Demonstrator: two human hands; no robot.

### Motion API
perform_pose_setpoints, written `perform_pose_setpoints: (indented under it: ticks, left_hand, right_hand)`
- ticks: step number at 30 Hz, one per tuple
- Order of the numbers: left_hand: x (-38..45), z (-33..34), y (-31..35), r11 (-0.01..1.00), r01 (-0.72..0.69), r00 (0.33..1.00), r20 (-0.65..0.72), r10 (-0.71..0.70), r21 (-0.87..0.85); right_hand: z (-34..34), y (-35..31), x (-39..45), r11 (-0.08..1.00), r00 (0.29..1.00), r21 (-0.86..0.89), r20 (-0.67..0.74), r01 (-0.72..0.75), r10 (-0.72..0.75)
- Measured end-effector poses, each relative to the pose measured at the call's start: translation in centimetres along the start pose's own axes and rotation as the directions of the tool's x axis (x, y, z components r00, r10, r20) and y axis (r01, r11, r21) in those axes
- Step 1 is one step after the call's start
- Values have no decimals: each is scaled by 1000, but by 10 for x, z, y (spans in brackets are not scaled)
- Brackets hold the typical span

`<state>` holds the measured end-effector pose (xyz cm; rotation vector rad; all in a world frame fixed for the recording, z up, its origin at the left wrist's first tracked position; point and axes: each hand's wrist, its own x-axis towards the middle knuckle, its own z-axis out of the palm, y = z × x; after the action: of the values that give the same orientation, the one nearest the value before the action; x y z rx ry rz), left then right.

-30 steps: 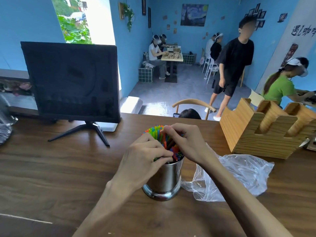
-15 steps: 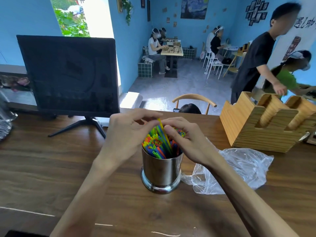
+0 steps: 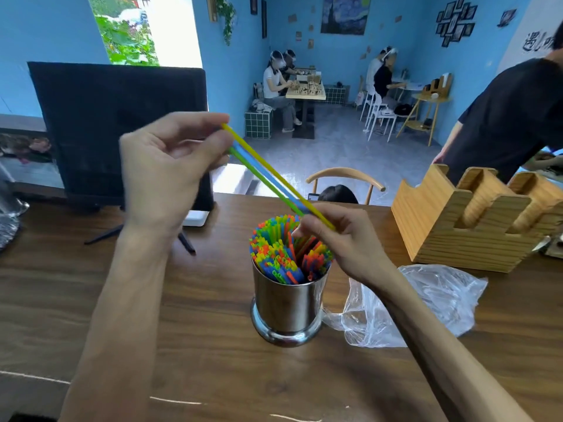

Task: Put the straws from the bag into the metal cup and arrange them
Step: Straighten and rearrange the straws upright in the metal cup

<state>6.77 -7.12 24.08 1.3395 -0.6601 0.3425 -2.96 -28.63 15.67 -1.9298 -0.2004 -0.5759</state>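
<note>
Nearest is the wooden table (image 3: pixel 91 300), with both forearms reaching out over it. The steel cup (image 3: pixel 288 306) stands upright on it, packed with bright straws (image 3: pixel 283 254) whose open ends fan out above the rim. Just to the cup's right lies the clear plastic bag (image 3: pixel 426 303), crumpled flat on the wood, touching or nearly touching the cup's base; whether any straws are left in it cannot be made out.

Over the cup's right rim is the right hand (image 3: pixel 344 239), fingers curled and pinched on the lower ends of three loose straws (image 3: pixel 262 175), one yellow, one blue, one green. These slant up and to the left, well clear of the cup. The left hand (image 3: pixel 164 166) is raised above the table, left of the cup, its thumb and fingers closed on the upper ends of the same three, so the little bundle is held at both ends.

Farther back on the right sits a slotted wooden holder (image 3: pixel 475 236). On the left a dark monitor (image 3: pixel 118 129) stands on its stand. Beyond the table's far edge are the curved back of a chair (image 3: pixel 344 175) and the top of a dark head of hair. A person in a black shirt (image 3: pixel 505 117) stands at the right, and others sit at small tables by the blue back wall.
</note>
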Motion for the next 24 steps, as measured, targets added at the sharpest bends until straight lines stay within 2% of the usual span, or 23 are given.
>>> perform_pose_setpoints:
  ticks: [2,5,10,12,15,18,21,24]
  left_hand:
    - [-1,-6,0,999,24,999,-22,-25,-22]
    - [-11,-11,-10,994,108,994,-15,-108,-22]
    - [-41,-3,-29,970,240,970,45,-239,-27]
    - [-54,5,-33,961,270,962,60,-267,-59]
    - [-69,13,-36,950,291,957,24,-291,-113]
    - [-78,19,-38,961,248,966,-49,-255,-122]
    - [-86,26,-42,973,213,974,-59,-219,-88]
    - [-93,30,-47,968,248,969,-8,-248,-43]
  right_hand:
    - [-5,-8,3,977,994,212,-95,-25,46]
    - [-13,-20,9,848,955,519,-182,-110,235]
    - [-20,-29,19,679,903,725,-211,-112,374]
    - [-19,-31,23,637,895,764,-208,-104,396]
    - [-16,-29,28,641,882,761,-230,-101,411]
    - [-15,-20,33,629,860,770,-247,-105,446]
    - [-17,-17,36,591,871,792,-177,-150,458]
    - [-19,-20,38,706,886,693,-223,-149,406]
